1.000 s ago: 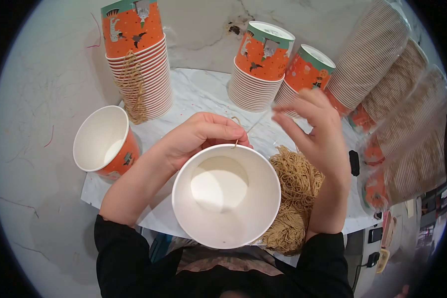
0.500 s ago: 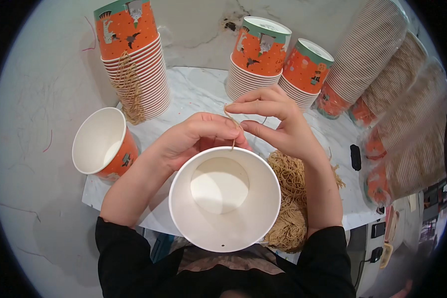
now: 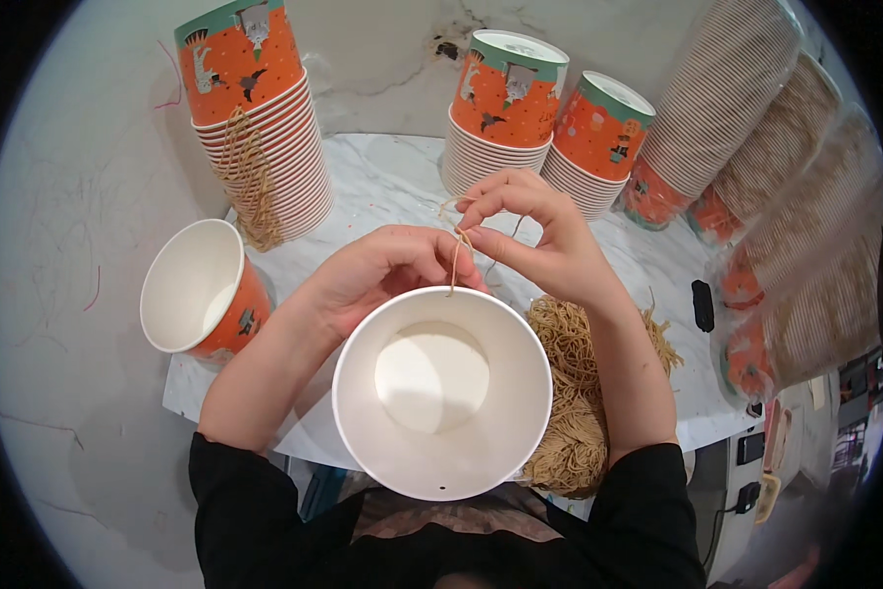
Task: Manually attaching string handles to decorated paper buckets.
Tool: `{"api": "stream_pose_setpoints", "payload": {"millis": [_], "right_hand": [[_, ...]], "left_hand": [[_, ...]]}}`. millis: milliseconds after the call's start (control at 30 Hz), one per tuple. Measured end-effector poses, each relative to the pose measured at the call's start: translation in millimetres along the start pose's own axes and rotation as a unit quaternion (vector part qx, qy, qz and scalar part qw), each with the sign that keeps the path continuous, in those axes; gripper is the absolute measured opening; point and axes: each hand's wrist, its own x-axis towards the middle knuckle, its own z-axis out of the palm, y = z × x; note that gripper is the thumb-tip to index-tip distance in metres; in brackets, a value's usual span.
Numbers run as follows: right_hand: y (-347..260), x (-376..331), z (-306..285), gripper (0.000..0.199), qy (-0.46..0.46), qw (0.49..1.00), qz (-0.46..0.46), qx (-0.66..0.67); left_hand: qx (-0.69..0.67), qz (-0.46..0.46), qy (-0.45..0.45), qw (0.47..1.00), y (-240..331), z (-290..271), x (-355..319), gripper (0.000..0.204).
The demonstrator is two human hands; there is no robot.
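A large white-lined paper bucket (image 3: 490,461) faces up in front of me, tilted my way, with a small dark hole near its close rim. Thin tan string (image 3: 455,263) rises at the far rim and crosses itself in a loop above it. My left hand (image 3: 407,260) is closed beside the bucket's far outer wall, thumb and fingers at the string; some of its fingertips are hidden. Higher up, my right hand (image 3: 530,221) pinches the string between thumb and fingers. Below the right wrist, a heap of tan string (image 3: 574,432) lies against the bucket.
Left of me another orange bucket (image 3: 237,319) lies tilted. Behind it stands a tall bucket stack (image 3: 279,167) with strings draped over it. Two upside-down stacks, one a taller stack (image 3: 505,98), stand at the back; plastic-wrapped bucket sleeves (image 3: 721,93) lean at right. A black object (image 3: 702,306) lies on the marbled table (image 3: 382,167).
My right fingers have drawn closer together on the string and dipped slightly at the thumb. The string, a single strand before, now crosses in a loop above the rim.
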Motion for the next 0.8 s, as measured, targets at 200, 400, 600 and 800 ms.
{"api": "stream_pose_setpoints", "payload": {"millis": [200,400,600,800], "right_hand": [[-11,2,4,0.011,0.065,0.975,-0.089,-0.195],[-14,-1,11,0.012,0.029,0.972,-0.082,-0.218],[-13,0,14,0.012,0.045,0.989,-0.058,-0.130],[-16,0,15,0.016,0.054,0.998,0.026,-0.004]], "left_hand": [[0.126,0.058,0.091,0.986,-3,1,4,0.011],[0.217,0.103,0.120,0.963,0,-14,7,0.030],[0.332,0.272,0.121,0.895,-1,-9,14,0.046],[0.352,0.232,0.104,0.901,1,-20,15,0.037]]}}
